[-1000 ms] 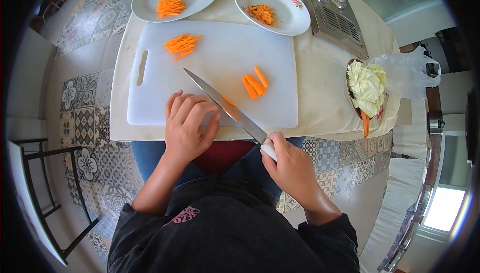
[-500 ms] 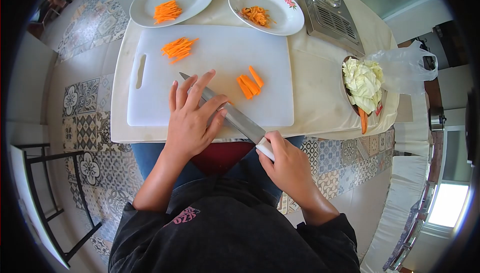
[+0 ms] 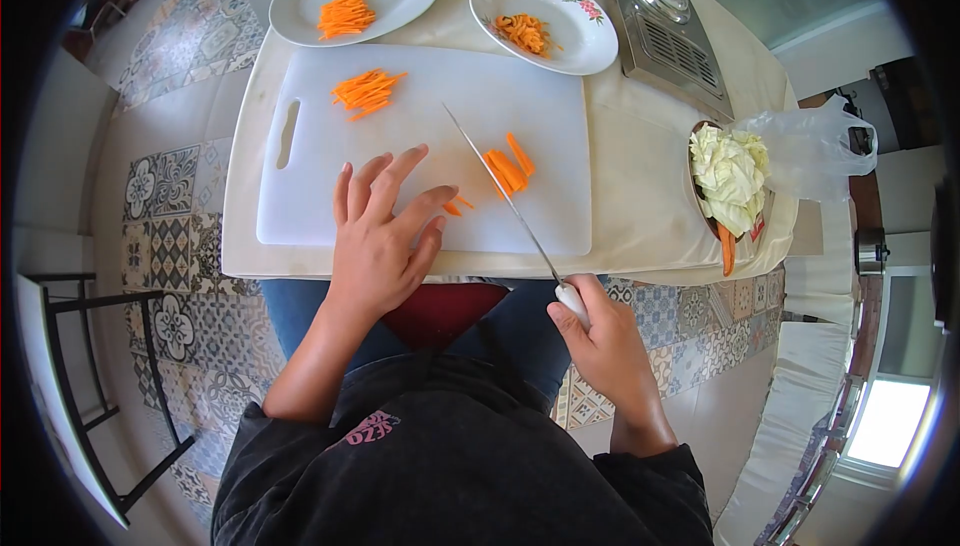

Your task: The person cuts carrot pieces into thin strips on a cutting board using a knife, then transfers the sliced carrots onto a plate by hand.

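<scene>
My right hand (image 3: 606, 338) grips the white handle of a kitchen knife (image 3: 528, 232). Its blade slants up and left over the white cutting board (image 3: 330, 181), edge-on to me and passing across the thicker carrot sticks (image 3: 506, 174). Fingers spread, my left hand (image 3: 380, 231) rests over the board's near side. By its index fingertip lie a few small carrot strips (image 3: 457, 207), partly hidden by the finger. A pile of thin carrot strips (image 3: 368, 94) sits at the board's upper left.
Behind the board stand a plate (image 3: 412, 8) with carrot strips and a flowered plate (image 3: 594, 44) with carrot shreds. At right, cabbage (image 3: 730, 178) and a carrot (image 3: 726, 250) lie beside a plastic bag (image 3: 815, 156). A metal stove (image 3: 672, 61) stands at the back right.
The knife has swung right and away from my left fingers, its blade now turned edge-on. Small carrot strips show by my left index finger. My left hand has hardly moved.
</scene>
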`<state>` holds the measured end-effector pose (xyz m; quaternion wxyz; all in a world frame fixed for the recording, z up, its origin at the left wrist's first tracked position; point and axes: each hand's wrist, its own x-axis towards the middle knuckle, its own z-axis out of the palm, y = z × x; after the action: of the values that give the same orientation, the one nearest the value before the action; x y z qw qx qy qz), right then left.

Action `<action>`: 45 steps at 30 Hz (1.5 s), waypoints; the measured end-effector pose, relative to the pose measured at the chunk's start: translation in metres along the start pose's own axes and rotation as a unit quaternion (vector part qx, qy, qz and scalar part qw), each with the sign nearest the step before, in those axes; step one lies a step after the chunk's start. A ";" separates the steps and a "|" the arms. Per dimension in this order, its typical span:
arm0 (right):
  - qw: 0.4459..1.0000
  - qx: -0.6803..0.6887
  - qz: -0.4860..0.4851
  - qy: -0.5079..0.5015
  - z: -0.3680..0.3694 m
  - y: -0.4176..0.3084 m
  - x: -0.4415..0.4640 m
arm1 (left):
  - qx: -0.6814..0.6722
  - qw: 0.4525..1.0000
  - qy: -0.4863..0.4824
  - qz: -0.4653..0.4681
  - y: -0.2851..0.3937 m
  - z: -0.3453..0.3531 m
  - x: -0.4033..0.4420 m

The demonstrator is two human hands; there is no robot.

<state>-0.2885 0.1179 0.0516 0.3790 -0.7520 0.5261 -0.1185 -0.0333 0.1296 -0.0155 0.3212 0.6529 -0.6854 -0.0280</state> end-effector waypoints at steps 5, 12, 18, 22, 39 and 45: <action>1.000 0.004 0.006 0.004 0.000 -0.001 -0.002 | 0.013 0.999 -0.040 0.003 0.002 0.001 0.004; 0.999 0.017 0.036 -0.021 0.003 0.007 -0.001 | -0.012 1.000 0.014 -0.014 0.000 0.004 0.004; 0.997 0.007 0.044 -0.064 0.001 -0.002 -0.002 | -0.018 0.999 0.049 0.013 -0.004 0.006 -0.002; 0.998 -0.020 -0.006 -0.055 0.011 -0.008 -0.001 | -0.021 0.998 0.057 0.028 -0.008 0.014 -0.005; 0.998 -0.034 -0.026 -0.045 0.018 -0.020 0.007 | -0.001 0.998 0.062 0.026 0.000 0.018 -0.004; 0.998 -0.032 -0.030 -0.045 0.023 -0.019 0.005 | 0.008 0.998 0.056 0.020 0.000 0.018 -0.003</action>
<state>-0.2593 0.1268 0.0477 0.3745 -0.7838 0.4890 -0.0791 -0.0425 0.1259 -0.0311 0.3540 0.6425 -0.6794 0.0204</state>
